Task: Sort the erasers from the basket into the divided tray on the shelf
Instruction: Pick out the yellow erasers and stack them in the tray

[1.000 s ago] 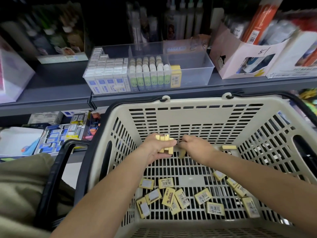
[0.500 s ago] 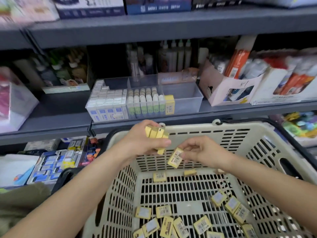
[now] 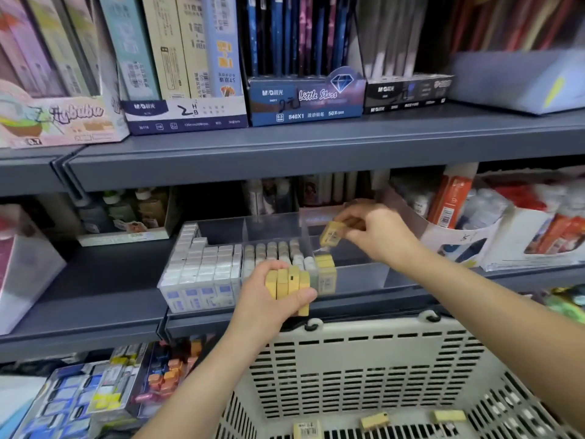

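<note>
Yellow block erasers fill the left hand (image 3: 269, 299), which is raised in front of the grey metal shelf (image 3: 95, 299) with the forearm reaching up from the lower left. Below it, the beige slotted plastic basket (image 3: 364, 353) sits against the shelf edge, with three loose erasers (image 3: 374, 420) on its floor. On the shelf stands the clear plastic divided tray (image 3: 357, 277). Its left compartment is packed with white boxed erasers (image 3: 202, 267), and the next one holds a row of round-topped pale erasers (image 3: 275, 251). The right hand (image 3: 376, 236) reaches over the tray's right side, wrist bent, with fingertips and thumb pinching a single yellow eraser (image 3: 332, 236) tilted above a few yellow ones standing in the tray (image 3: 326, 270). The left hand's curled fingers and thumb clamp an upright row of yellow erasers (image 3: 288, 282) just in front of the tray's front wall.
</note>
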Demonstrator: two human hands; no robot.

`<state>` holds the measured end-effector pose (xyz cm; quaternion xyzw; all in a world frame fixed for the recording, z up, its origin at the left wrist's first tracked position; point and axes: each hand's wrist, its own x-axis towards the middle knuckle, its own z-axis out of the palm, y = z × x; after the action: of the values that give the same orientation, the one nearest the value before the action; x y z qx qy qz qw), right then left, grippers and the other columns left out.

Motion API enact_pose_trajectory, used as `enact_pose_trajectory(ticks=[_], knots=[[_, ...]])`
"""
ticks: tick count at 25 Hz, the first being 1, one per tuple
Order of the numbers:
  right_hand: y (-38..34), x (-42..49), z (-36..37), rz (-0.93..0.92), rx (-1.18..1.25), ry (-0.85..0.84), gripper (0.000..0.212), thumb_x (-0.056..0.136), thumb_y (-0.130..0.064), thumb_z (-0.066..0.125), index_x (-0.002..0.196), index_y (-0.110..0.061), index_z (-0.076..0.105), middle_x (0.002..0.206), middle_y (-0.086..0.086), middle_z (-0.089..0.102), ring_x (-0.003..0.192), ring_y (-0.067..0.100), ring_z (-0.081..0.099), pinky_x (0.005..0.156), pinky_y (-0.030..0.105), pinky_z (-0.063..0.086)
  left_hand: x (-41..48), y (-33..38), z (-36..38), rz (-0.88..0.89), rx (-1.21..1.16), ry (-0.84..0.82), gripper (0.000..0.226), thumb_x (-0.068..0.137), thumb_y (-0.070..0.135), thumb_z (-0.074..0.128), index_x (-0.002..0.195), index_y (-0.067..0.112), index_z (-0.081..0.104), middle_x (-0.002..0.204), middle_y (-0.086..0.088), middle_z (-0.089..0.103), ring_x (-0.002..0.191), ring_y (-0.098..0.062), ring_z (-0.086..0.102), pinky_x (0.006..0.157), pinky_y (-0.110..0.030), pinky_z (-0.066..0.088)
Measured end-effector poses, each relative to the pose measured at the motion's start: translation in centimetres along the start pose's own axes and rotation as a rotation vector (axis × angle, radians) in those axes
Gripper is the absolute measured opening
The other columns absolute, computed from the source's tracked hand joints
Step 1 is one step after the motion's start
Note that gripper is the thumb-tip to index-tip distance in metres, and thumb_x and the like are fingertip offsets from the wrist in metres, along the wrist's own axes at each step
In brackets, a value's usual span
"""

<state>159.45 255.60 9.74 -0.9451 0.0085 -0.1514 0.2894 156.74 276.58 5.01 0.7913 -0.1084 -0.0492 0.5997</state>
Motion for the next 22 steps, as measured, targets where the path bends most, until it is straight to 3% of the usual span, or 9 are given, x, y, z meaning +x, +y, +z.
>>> enact_pose_trajectory(ticks=[3, 7, 10, 12, 14, 17, 20, 22], knots=[[0.0, 1.1, 1.7, 0.046, -0.026, -0.199, 0.016, 0.087, -0.015, 0.061, 0.103, -0.016, 0.067, 0.096, 0.000, 0.066, 0.095, 0.019, 0.063, 0.077, 0.021, 0.047, 1.1, 0.4, 0.2, -0.028, -0.090, -0.011, 0.041, 0.066, 0.025, 0.081, 0.093, 0.036, 0.053, 0.096, 0.002, 0.065, 0.086, -0.013, 0.063, 0.071, -0.025, 0.054], [0.4, 1.8, 2.8, 0.029, -0.186, -0.374, 0.025, 0.095, -0.022, 0.048, 0.111, -0.021, 0.066, 0.117, -0.001, 0.064, 0.107, 0.020, 0.058, 0.094, 0.030, 0.046, 1.6, 1.1, 1.0, -0.129, -0.362, 0.011, 0.040, 0.069, 0.014, 0.080, 0.099, 0.024, 0.056, 0.092, -0.003, 0.067, 0.077, -0.012, 0.070, 0.062, -0.028, 0.058], [0.3, 1.4, 3.0, -0.027, -0.267, -0.408, 0.029, 0.096, -0.025, 0.043, 0.116, -0.022, 0.064, 0.124, 0.002, 0.061, 0.112, 0.022, 0.054, 0.095, 0.030, 0.043, 1.7, 1.3, 2.1, -0.165, -0.575, -0.021, 0.036, 0.072, 0.008, 0.077, 0.099, 0.019, 0.055, 0.085, -0.003, 0.068, 0.074, -0.011, 0.070, 0.061, -0.027, 0.057], [0.0, 0.7, 2.5, -0.091, -0.272, -0.283, 0.028, 0.096, -0.025, 0.044, 0.115, -0.022, 0.065, 0.119, -0.002, 0.064, 0.109, 0.016, 0.056, 0.093, 0.027, 0.043, 1.7, 1.2, 2.5, -0.171, -0.644, -0.041, 0.038, 0.069, 0.010, 0.077, 0.099, 0.019, 0.055, 0.079, 0.001, 0.070, 0.075, -0.012, 0.070, 0.062, -0.028, 0.057], [-0.6, -0.4, 1.8, -0.142, -0.076, -0.099, 0.023, 0.094, -0.025, 0.050, 0.107, -0.025, 0.069, 0.100, -0.014, 0.069, 0.091, 0.001, 0.060, 0.084, 0.021, 0.045, 1.5, 1.0, 2.5, -0.162, -0.687, -0.077, 0.046, 0.061, 0.017, 0.078, 0.101, 0.018, 0.055, 0.075, 0.004, 0.072, 0.075, -0.012, 0.070, 0.062, -0.028, 0.056], [-2.0, -2.6, 0.5, -0.143, 0.447, -0.237, 0.024, 0.087, -0.019, 0.061, 0.100, -0.040, 0.063, 0.086, -0.018, 0.066, 0.077, -0.005, 0.061, 0.076, 0.015, 0.049, 1.5, 0.7, 2.2, -0.175, -0.750, -0.145, 0.051, 0.056, 0.020, 0.075, 0.102, 0.012, 0.054, 0.077, -0.001, 0.073, 0.074, -0.016, 0.070, 0.060, -0.029, 0.056], [-2.3, -3.7, 0.1, -0.169, 0.449, -0.349, 0.036, 0.081, -0.014, 0.068, 0.107, -0.038, 0.059, 0.093, -0.011, 0.063, 0.086, 0.006, 0.060, 0.086, 0.021, 0.049, 1.5, 0.7, 2.0, -0.204, -0.842, -0.210, 0.046, 0.059, 0.019, 0.072, 0.100, 0.008, 0.055, 0.082, -0.008, 0.073, 0.076, -0.020, 0.071, 0.059, -0.029, 0.057], [-2.4, -4.0, 0.1, -0.156, 0.434, -0.364, 0.043, 0.077, -0.013, 0.073, 0.106, -0.040, 0.058, 0.090, -0.010, 0.063, 0.087, 0.014, 0.060, 0.083, 0.027, 0.051, 1.4, 0.6, 1.9, -0.218, -0.899, -0.233, 0.044, 0.063, 0.020, 0.070, 0.102, 0.007, 0.056, 0.089, -0.012, 0.073, 0.079, -0.022, 0.071, 0.059, -0.028, 0.057]])
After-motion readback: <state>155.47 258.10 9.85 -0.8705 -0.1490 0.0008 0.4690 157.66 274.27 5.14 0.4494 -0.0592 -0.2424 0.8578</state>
